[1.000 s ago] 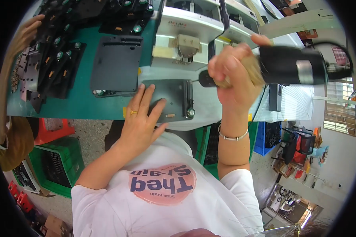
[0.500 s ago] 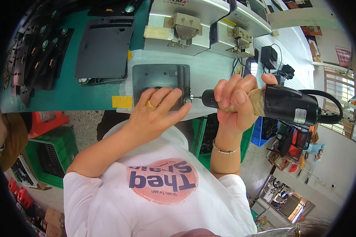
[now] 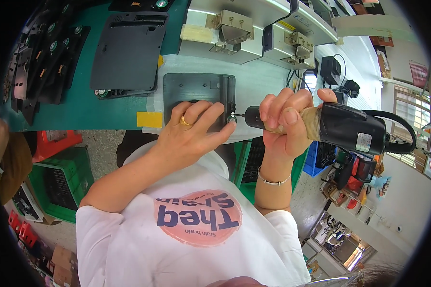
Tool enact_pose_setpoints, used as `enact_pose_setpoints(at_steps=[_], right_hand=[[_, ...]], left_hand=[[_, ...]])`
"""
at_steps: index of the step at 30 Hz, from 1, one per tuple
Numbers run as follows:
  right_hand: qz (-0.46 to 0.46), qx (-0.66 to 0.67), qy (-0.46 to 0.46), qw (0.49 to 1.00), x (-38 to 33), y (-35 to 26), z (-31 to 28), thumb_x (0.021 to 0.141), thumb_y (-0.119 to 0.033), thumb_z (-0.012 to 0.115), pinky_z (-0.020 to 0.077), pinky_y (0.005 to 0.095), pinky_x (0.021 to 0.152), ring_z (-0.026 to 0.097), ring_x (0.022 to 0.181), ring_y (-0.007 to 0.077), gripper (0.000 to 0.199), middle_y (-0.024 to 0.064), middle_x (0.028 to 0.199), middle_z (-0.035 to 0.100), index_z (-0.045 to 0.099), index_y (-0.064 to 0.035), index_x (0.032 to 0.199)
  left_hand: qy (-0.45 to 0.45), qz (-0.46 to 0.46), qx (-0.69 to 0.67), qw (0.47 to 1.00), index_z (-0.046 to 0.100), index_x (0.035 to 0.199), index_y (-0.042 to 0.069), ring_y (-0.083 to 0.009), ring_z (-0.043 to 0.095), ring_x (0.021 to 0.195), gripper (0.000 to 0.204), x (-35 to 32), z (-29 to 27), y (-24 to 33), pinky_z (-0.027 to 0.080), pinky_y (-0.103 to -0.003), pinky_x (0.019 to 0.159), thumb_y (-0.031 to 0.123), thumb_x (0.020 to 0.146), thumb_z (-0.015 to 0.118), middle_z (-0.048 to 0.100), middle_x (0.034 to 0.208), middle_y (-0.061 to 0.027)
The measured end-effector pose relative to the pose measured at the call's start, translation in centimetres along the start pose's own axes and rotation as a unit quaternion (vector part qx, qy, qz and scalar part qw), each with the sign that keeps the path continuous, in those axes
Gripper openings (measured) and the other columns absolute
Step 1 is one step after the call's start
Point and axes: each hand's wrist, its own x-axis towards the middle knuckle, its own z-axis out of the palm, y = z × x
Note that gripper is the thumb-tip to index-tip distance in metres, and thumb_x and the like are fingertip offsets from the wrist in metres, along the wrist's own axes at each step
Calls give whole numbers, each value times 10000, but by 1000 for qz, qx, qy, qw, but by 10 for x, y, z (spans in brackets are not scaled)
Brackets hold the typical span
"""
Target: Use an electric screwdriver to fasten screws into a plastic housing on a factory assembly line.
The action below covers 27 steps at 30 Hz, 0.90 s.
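Observation:
A black plastic panel (image 3: 177, 86) lies on the pale mat in front of me. Across its near side my left hand (image 3: 191, 125) holds it down with bent fingers, the fingertips partly hidden. The index finger reaches a small round green-and-silver part (image 3: 231, 117) at the panel's right edge. My right hand (image 3: 289, 117) is wrapped round a black electric screwdriver (image 3: 352, 126) with tape about its grip. The tool lies sideways, its thin bit pointing left and ending at the round part. Whether a screw sits at the bit's tip is too small to tell.
More black panels (image 3: 129, 52) are stacked on the green mat at left, with several others (image 3: 57, 62) leaning beyond. Two metal-fronted machines (image 3: 225, 38) stand behind the panel. Yellow tape (image 3: 149, 119) marks the table's near edge. Green crates (image 3: 69, 182) stand on the floor.
The whole view has shifted slightly, with table things sitting a little higher and further right. Both hands keep nearly the same pose, and the bit stays at the round part.

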Motion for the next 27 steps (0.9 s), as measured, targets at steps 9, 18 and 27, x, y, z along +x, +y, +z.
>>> enact_pose_setpoints(at_steps=[9, 18, 27], right_hand=[[-2, -55, -49, 997, -2, 1, 5, 839, -3, 681, 461, 316, 523, 488, 551, 140, 629, 24, 692, 505, 345, -141, 1352], [-8, -116, -50, 992, -5, 3, 20, 780, 26, 764, 510, 317, 585, 514, 567, 151, 607, 17, 714, 525, 331, -148, 1167], [-5, -139, -38, 990, -7, 2, 26, 838, -4, 705, 436, 296, 479, 470, 527, 134, 498, 1, 688, 477, 406, -199, 1185]], left_hand=[[-25, -18, -33, 999, 626, 1110, 207, -235, 451, 1143, 417, -2, -4, 1, 338, -399, 946, 123, 702, 616, 513, 1197, -64], [-23, -35, -55, 998, 680, 1061, 229, -259, 462, 1108, 358, 0, -3, -2, 359, -431, 934, 150, 713, 641, 510, 1156, -68], [-16, -38, -87, 995, 646, 1033, 184, -241, 489, 1085, 294, 2, -4, -3, 374, -434, 932, 151, 741, 640, 518, 1100, -65]])
